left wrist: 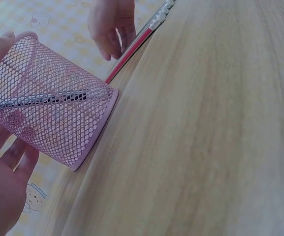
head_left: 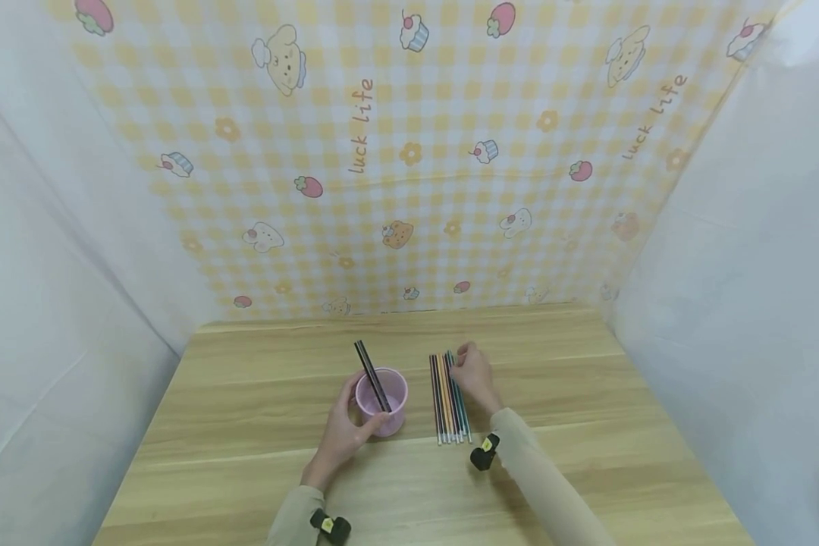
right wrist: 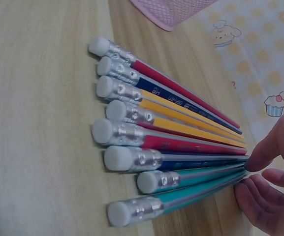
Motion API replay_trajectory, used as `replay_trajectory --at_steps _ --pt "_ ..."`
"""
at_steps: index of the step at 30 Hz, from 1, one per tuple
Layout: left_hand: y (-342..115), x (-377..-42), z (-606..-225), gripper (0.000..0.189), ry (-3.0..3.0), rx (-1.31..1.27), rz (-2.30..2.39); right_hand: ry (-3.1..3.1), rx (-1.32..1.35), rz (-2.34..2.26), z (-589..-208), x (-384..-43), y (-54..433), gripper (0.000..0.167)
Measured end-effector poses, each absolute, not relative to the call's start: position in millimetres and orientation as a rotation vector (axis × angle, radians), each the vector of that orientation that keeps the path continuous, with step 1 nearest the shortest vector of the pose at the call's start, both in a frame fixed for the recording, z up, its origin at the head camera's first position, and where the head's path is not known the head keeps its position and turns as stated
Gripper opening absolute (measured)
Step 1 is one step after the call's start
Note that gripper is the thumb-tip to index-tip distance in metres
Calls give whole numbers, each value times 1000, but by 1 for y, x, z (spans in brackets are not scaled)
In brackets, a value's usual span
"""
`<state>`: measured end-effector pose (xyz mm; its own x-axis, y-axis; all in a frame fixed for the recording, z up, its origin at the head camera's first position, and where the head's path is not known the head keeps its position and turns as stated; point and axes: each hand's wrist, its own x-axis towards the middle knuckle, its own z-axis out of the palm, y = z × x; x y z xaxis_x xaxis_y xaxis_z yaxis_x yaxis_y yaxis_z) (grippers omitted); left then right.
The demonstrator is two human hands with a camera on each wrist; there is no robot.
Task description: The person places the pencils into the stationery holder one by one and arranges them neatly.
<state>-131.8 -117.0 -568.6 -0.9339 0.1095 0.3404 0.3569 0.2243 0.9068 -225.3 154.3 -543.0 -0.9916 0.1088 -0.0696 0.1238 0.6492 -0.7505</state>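
Note:
A pink mesh pen cup (head_left: pixel 390 425) stands on the table, and my left hand (head_left: pixel 344 434) grips it with thumb and fingers around its sides. Dark pencils (head_left: pixel 367 362) lean inside the cup toward the back left. To the right of the cup lies a row of pencils (right wrist: pixel 181 142) in red, navy, yellow and green, their white eraser ends toward me. My right hand (head_left: pixel 475 373) is at the far end of the row. In the right wrist view its thumb and curled fingers pinch the far tip of a green pencil (right wrist: pixel 196 191), which still lies flat.
The wood-grain table (head_left: pixel 246 379) runs back to a yellow checked cloth (head_left: pixel 409 197) with cartoon prints. White curtains (head_left: pixel 723 303) hang along both sides. A dark wrist camera (head_left: pixel 484 453) is strapped at each sleeve.

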Motion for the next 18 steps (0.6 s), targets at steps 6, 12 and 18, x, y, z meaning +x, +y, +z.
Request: replay_trajectory --at_steps 6,12,18 --pt "-117 -132 -568 81 -2314 -442 -1758 2868 176 -1205 -545 -226 154 40" --pt "-117 -133 -570 83 -2312 -446 -1757 2881 187 -1157 -544 -226 154 40" --pt "-116 -133 -569 85 -2267 -462 -1794 2915 169 -1108 -544 -224 155 39"
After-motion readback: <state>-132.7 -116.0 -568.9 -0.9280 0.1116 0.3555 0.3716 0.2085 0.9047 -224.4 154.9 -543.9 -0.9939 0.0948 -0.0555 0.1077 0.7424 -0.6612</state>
